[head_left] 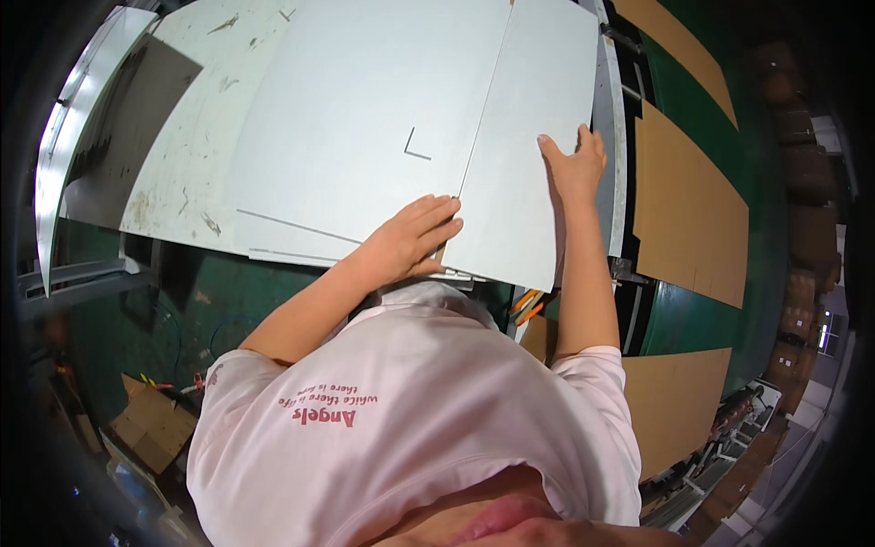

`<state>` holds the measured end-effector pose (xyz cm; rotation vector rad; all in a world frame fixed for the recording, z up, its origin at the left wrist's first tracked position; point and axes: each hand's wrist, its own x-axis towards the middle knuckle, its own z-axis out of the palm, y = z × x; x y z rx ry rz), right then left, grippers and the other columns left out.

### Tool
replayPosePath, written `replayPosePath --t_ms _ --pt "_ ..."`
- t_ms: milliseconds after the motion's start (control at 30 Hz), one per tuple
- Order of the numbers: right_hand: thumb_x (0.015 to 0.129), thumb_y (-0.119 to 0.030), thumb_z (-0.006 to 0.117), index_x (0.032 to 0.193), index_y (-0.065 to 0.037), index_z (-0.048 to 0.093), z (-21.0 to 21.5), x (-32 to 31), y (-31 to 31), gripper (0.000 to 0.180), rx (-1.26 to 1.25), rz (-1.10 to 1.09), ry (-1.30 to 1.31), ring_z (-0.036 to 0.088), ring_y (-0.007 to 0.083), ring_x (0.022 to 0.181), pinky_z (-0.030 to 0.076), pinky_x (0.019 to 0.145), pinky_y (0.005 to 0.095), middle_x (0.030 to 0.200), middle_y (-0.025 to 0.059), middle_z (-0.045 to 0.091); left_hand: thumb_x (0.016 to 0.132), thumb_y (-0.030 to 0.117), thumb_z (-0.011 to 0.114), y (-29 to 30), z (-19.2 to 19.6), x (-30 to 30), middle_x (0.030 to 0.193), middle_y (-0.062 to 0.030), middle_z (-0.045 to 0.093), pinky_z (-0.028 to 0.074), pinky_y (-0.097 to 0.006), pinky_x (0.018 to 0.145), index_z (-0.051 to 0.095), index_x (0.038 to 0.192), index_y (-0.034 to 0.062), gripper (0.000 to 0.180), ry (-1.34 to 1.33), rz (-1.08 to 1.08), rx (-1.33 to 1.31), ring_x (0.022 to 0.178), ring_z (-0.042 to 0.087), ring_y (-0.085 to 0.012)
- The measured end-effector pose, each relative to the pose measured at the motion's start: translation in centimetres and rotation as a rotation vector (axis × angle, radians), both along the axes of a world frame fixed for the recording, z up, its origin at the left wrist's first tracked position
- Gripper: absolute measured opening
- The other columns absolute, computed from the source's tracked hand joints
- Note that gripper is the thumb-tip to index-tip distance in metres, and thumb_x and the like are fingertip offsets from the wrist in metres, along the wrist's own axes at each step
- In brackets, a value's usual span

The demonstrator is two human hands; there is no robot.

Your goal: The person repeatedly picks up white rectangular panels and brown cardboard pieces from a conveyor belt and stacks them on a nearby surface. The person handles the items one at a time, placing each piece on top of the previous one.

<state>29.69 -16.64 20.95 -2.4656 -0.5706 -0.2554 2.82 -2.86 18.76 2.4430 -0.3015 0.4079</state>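
The grey board point(383, 118) runs past the picture's top edge.

Brown cardboard sheets point(690, 214) lie on the green floor point(702, 314) to the right; another brown sheet point(670, 410) lies nearer; a scuffed white worktop point(187, 137) spreads upper left; an open carton point(150, 424) sits lower left; orange-handled tools point(527, 305) poke out below the worktop edge.
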Motion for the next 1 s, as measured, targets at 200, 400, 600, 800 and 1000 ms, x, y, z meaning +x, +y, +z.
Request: replayPosePath --t_ms 200,400,600,800,1000 --pt "0.065 -0.033 0.083 0.132 0.006 0.049 -1.7 2.0 -1.0 0.085 0.184 0.065 0.177 0.047 0.0360 0.123 0.041 0.102 0.0428 0.132 0.0242 0.049 0.073 0.033 0.073 -0.1 0.2 0.2 0.140 -0.0226 0.042 0.032 -0.047 0.112 0.047 0.130 -0.0048 0.074 0.015 -0.047 0.246 0.132 0.038 -0.0376" --pt "0.065 -0.026 0.085 0.132 0.003 0.050 -1.2 1.5 -1.6 0.081 0.211 0.021 0.185 0.049 0.0345 0.118 0.042 0.100 0.0408 0.127 0.0227 0.052 0.075 0.032 0.074 -1.1 -0.3 1.5 0.137 -0.0221 0.045 0.032 -0.046 0.112 0.049 0.127 -0.0058 0.069 0.073 -0.040 0.259 0.131 0.040 -0.0366" --pt "0.072 -0.020 0.080 0.126 -0.001 0.057 -1.9 2.4 -6.2 0.061 0.510 0.042 0.322 0.051 0.0298 0.120 0.041 0.102 0.0372 0.127 0.0186 0.056 0.063 0.024 0.082 -1.2 -0.5 1.5 0.138 -0.0214 0.045 0.035 -0.050 0.110 0.049 0.128 -0.0008 0.077 -0.008 -0.011 0.123 0.131 0.040 -0.0392" --pt "0.072 0.002 0.066 0.131 -0.007 0.052 -8.9 9.9 -29.9 0.061 -0.300 -0.683 0.080 0.048 0.0382 0.122 0.036 0.105 0.0426 0.127 0.0208 0.055 0.065 0.027 0.082 -1.0 -0.3 0.9 0.141 -0.0196 0.044 0.034 -0.052 0.109 0.049 0.130 0.0013 0.077 0.099 -0.010 0.333 0.132 0.040 -0.0392" --pt "0.071 0.001 0.066 0.127 -0.007 0.053 -18.1 14.3 -39.9 0.057 -0.568 -0.498 -0.140 0.037 0.0367 0.132 0.025 0.115 0.0412 0.139 0.0197 0.045 0.077 0.045 0.069 -0.6 -0.8 0.4 0.140 -0.0195 0.044 0.035 -0.056 0.107 0.048 0.131 0.0028 0.072 0.071 0.000 0.426 0.130 0.042 -0.0411"
